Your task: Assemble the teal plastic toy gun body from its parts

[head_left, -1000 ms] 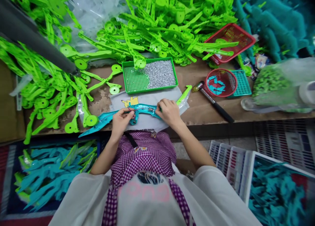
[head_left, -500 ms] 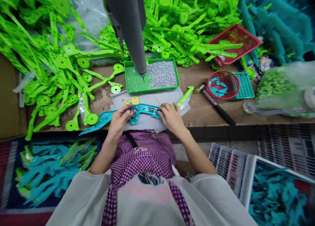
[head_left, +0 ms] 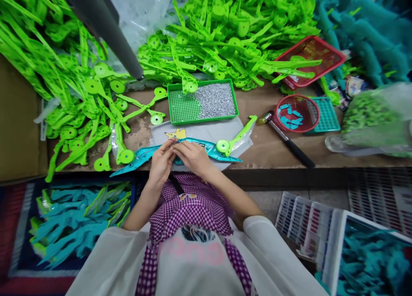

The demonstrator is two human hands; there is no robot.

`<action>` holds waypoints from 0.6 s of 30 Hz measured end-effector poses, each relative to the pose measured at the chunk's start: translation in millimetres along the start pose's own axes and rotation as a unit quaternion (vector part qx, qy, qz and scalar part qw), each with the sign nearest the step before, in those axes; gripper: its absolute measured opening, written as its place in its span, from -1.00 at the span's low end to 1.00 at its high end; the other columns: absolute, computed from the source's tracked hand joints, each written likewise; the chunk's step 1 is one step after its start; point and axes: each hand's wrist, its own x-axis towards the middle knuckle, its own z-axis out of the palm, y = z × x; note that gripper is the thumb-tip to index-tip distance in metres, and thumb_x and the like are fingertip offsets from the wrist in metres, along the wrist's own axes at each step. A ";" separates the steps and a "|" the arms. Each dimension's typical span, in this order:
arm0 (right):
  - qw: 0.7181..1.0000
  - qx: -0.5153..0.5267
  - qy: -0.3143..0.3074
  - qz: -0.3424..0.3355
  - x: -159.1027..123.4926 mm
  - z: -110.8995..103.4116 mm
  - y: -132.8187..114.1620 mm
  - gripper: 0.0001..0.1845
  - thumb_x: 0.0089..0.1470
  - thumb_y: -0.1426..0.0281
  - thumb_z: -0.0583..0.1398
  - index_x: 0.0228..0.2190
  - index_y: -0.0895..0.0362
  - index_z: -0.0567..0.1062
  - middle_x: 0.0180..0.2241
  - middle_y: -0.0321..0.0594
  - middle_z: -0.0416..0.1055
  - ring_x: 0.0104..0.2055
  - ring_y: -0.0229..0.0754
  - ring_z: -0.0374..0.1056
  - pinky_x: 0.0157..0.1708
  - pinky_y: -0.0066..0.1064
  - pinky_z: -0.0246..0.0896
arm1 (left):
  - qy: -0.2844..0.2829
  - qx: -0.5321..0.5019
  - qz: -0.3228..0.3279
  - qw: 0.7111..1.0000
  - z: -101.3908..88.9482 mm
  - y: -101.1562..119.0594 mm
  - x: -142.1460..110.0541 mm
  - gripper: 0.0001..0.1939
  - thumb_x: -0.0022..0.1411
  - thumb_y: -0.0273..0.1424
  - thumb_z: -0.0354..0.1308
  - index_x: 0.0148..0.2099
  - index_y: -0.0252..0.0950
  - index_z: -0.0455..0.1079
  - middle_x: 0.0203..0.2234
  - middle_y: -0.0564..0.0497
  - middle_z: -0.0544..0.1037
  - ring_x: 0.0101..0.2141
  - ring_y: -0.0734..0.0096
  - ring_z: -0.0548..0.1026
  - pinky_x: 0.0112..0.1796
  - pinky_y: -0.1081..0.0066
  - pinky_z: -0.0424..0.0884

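A long teal plastic bow-shaped part (head_left: 138, 157) lies across a white cloth (head_left: 206, 132) at the table's near edge. My left hand (head_left: 162, 163) and my right hand (head_left: 193, 156) sit close together on its middle, fingers pinched on the piece. A green plastic arm with a round end (head_left: 236, 137) rests on the teal part's right end. Right behind the cloth is a green tray (head_left: 183, 107) half filled with small silver screws (head_left: 215, 100).
Heaps of bright green plastic arms (head_left: 225, 34) cover the table's back and left. A hammer (head_left: 286, 139), a round red basket (head_left: 298, 113) with teal bits and a red rectangular basket (head_left: 310, 57) lie right. Bins of teal parts (head_left: 74, 223) stand below. A grey pole (head_left: 103, 25) hangs overhead.
My right hand has slid left along the teal part to meet my left hand at its middle, uncovering the part's right end. The grey pole swung from centre to the left.
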 end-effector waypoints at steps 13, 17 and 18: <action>0.977 0.068 -0.202 -0.001 79.9 -44.6 29.1 -0.77 0.30 0.40 0.11 -0.30 0.17 0.57 -0.29 -0.14 0.58 -0.27 -0.20 0.38 -0.23 -0.36 0.11 | -0.246 0.486 0.351 0.762 -14.5 24.5 -6.0 -0.68 0.40 -0.44 0.02 0.01 -0.14 0.57 0.06 -0.13 0.59 0.14 0.12 0.49 0.17 0.05 0.36; 0.989 0.056 -0.135 -0.004 80.0 -61.0 31.1 -0.75 0.32 0.40 0.10 -0.24 0.21 0.57 -0.22 -0.10 0.59 -0.20 -0.20 0.38 -0.17 -0.38 0.12 | -0.351 0.554 0.385 0.649 -12.0 61.0 13.2 -0.66 0.38 -0.56 -0.06 -0.04 -0.20 0.53 -0.05 -0.14 0.63 0.06 0.18 0.53 0.15 0.13 0.35; 0.994 0.068 -0.079 0.003 72.8 -65.9 33.7 -0.75 0.33 0.38 0.10 -0.21 0.21 0.57 -0.19 -0.10 0.58 -0.16 -0.19 0.39 -0.15 -0.38 0.13 | -0.359 0.578 0.384 0.624 -9.1 67.5 15.9 -0.66 0.37 -0.58 -0.06 -0.07 -0.22 0.52 -0.12 -0.14 0.64 -0.02 0.19 0.56 0.12 0.15 0.37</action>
